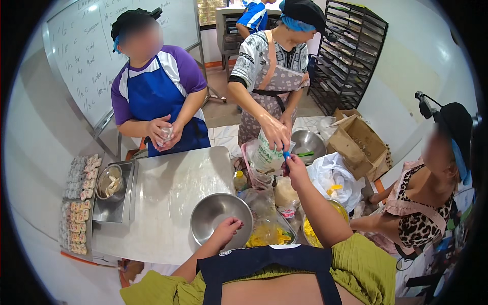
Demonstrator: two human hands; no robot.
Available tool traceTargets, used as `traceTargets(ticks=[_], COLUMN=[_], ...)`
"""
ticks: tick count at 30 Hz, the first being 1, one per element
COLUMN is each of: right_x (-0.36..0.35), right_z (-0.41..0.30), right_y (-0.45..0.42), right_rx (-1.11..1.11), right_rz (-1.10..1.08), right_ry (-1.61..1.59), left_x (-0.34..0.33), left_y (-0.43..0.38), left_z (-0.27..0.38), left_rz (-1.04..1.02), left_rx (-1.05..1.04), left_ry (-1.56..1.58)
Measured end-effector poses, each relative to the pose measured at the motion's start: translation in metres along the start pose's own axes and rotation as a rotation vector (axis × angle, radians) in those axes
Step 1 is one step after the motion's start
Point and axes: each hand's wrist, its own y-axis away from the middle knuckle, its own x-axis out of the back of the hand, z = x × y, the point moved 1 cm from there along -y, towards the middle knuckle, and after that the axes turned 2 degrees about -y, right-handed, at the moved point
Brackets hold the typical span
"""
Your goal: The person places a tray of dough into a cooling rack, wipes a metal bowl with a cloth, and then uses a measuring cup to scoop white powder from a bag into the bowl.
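My right hand (296,171) reaches forward, its fingers pinching a small blue plastic utensil (286,155) whose exact kind is unclear. A co-worker's hand (275,131) is right beside it, above a plastic bag of sugar (265,154) that bears writing. Over the wide stainless steel mixing bowl (204,213) is my left hand (228,230), its fingers curled; I cannot see anything in them. The bowl looks bare inside and sits at the near right corner of the metal-topped table (164,198).
At left are a tray of small wrapped items (78,217) and a steel pan (112,211) holding a bowl (109,183). Yellow shreds (267,234), a white plastic bag (335,175), another steel bowl (309,141) and a cardboard box (352,146) crowd the right. Co-workers stand around; one cups a whitish lump (166,133).
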Motion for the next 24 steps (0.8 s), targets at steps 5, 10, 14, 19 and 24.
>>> traceTargets(ticks=[5, 10, 14, 19, 24], right_x=[-0.006, 0.003, 0.009, 0.012, 0.004], right_z=[0.002, 0.036, 0.074, 0.114, 0.146], right_y=[-0.002, 0.002, 0.034, 0.083, 0.108], right_rx=[0.024, -0.026, -0.185, -0.358, -0.496], right_rz=[0.007, -0.083, -0.185, -0.36, -0.514], right_ry=[-0.016, 0.05, 0.169, 0.387, 0.613], left_x=[-0.001, 0.001, 0.023, 0.073, 0.091], left_y=[0.0, -0.003, -0.002, 0.011, 0.013], left_z=[-0.006, -0.009, -0.008, -0.008, -0.008], left_rz=[0.043, 0.069, 0.52, 1.04, 0.726], left_rx=[-0.009, -0.048, -0.432, -0.315, 0.222], left_ry=[0.039, 0.027, -0.446, -0.98, -0.93])
